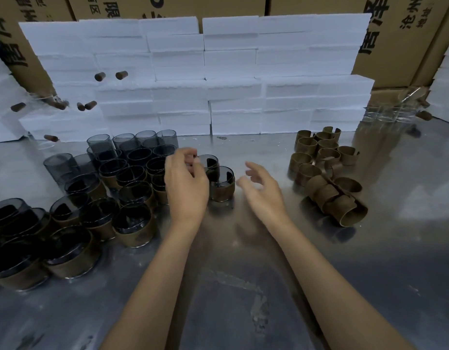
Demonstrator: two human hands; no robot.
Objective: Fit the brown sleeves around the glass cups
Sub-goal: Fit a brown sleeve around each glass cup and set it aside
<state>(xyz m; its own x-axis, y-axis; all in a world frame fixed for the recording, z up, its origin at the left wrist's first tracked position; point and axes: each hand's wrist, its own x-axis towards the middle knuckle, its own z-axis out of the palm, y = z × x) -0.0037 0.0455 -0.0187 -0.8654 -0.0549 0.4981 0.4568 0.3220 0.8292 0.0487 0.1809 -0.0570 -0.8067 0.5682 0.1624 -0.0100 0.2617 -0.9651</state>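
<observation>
Several dark glass cups (135, 168) crowd the left half of the steel table; the near ones wear brown sleeves (74, 261), the far ones are bare. Two sleeved cups (222, 184) stand apart at the centre. My left hand (186, 183) hovers just left of them with its fingers loosely curled and nothing in it. My right hand (262, 188) floats to their right, fingers relaxed and spread, also holding nothing. A heap of loose brown sleeves (326, 170) lies at the right.
A wall of white foam boxes (205, 79) stands along the back, with cardboard cartons (395, 41) behind it. Clear glassware (392, 112) sits at the far right, and small brown corks (121, 75) show at the back left. The steel tabletop (231, 286) stretches in front.
</observation>
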